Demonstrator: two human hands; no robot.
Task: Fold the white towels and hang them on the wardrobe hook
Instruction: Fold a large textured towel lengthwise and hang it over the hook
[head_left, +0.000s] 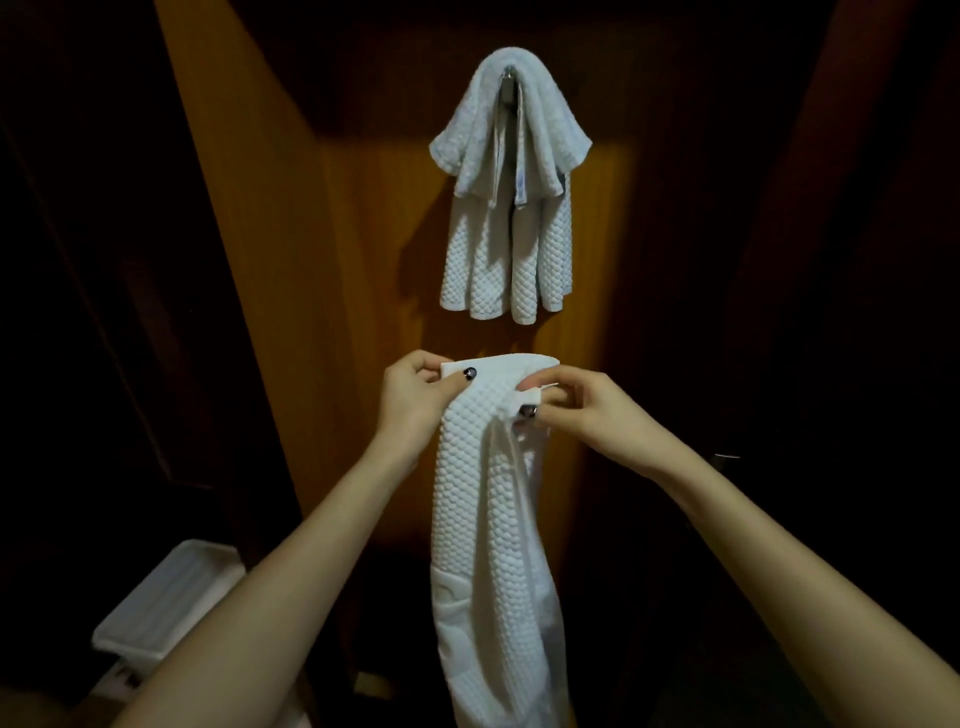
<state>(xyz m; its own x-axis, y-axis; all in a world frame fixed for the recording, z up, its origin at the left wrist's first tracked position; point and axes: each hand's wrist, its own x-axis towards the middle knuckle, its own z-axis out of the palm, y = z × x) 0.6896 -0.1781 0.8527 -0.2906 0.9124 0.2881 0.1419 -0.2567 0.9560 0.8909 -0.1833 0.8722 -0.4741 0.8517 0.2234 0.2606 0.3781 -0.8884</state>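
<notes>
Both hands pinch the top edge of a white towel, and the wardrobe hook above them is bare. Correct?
Not bare: the head view shows hung towels draped over the hook. The left hand and right hand do pinch the top edge of the held towel.

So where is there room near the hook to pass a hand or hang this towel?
The hook is crowded: hung towels drape over it, only a bit of metal showing. Bare panel lies left of them, and a strip between their hems and the held towel, gripped by the left hand and right hand.
</notes>
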